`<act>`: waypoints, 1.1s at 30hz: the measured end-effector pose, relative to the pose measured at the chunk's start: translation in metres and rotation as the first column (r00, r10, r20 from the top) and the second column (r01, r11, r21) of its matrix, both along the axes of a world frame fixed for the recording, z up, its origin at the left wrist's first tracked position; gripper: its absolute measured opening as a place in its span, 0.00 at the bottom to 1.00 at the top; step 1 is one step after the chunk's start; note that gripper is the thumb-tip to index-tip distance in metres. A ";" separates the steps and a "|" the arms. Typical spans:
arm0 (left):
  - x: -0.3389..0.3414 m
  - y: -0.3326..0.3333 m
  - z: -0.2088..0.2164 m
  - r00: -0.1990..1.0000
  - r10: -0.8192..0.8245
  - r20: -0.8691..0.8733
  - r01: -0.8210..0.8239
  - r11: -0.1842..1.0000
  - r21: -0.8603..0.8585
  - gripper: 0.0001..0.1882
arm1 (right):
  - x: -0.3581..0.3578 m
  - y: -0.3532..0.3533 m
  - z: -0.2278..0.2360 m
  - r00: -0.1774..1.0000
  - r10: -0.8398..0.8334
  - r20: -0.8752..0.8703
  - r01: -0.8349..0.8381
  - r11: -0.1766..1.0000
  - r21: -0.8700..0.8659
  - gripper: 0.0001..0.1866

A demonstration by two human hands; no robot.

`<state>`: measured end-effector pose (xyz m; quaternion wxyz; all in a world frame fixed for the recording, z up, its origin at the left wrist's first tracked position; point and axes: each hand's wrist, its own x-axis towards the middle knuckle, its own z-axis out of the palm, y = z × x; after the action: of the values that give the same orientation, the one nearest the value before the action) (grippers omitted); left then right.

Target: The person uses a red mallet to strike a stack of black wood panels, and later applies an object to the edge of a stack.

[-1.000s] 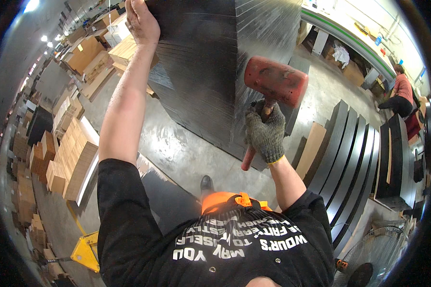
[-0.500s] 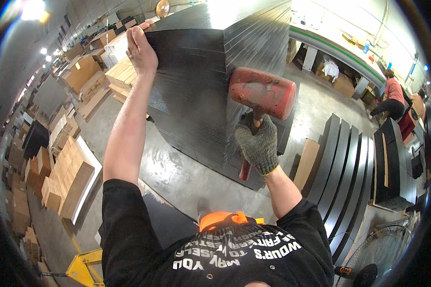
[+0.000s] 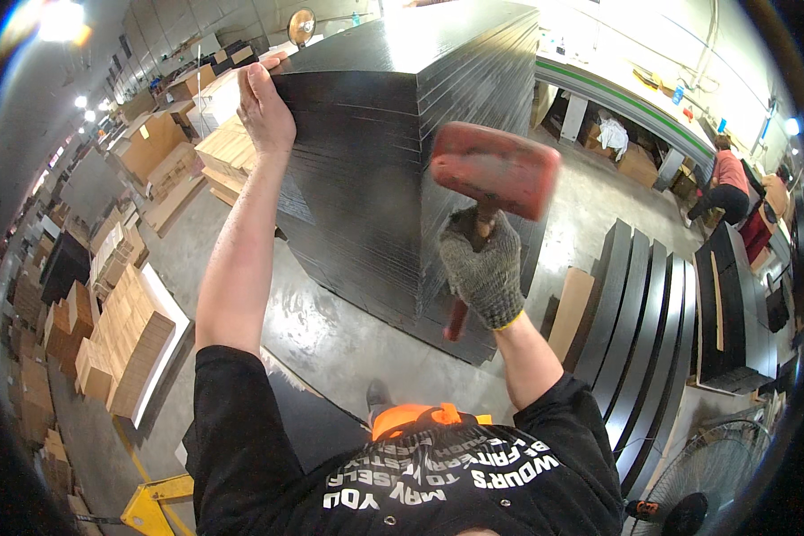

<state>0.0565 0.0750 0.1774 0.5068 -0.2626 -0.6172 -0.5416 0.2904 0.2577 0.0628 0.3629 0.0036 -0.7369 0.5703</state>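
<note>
A tall stack of thin black boards (image 3: 357,179) stands in front of me, its near corner facing my body. My bare left hand (image 3: 266,112) lies with stretched fingers against the stack's upper left edge. In a grey knit glove with a yellow cuff, my right hand (image 3: 487,272) grips the handle of a mallet. The red, scuffed head of the mallet (image 3: 496,170) is tilted up beside the stack's right face, blurred at its right end. Whether it touches the boards I cannot tell.
Long black panels (image 3: 639,313) lie side by side on the right. A fan (image 3: 706,482) stands at the lower right and a yellow metal frame (image 3: 156,505) at the lower left. Wooden boards (image 3: 129,339) are piled left. Beyond, a person (image 3: 728,183) bends near a long workbench (image 3: 625,98).
The mallet head has shifted slightly right, away from the stack's right face, and is now blurred. My left hand stays at the upper edge. The stack sits a little lower in view.
</note>
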 end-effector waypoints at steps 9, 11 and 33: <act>0.007 0.000 0.004 0.999 -0.034 0.015 0.034 0.999 -0.006 0.23 | -0.011 0.004 0.011 0.998 0.059 -0.024 -0.060 0.997 -0.046 0.05; 0.005 0.000 0.004 1.000 -0.019 -0.002 0.019 1.000 -0.008 0.23 | -0.013 -0.001 0.007 0.995 -0.031 -0.093 0.035 0.999 0.041 0.05; 0.011 -0.003 0.004 0.999 0.014 0.031 -0.014 1.000 -0.015 0.23 | -0.011 -0.006 0.048 0.998 0.062 -0.009 -0.063 0.981 -0.181 0.08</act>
<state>0.0673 0.0718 0.1818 0.4988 -0.2534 -0.6308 -0.5377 0.2795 0.2514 0.1113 0.3447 -0.0055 -0.6809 0.6462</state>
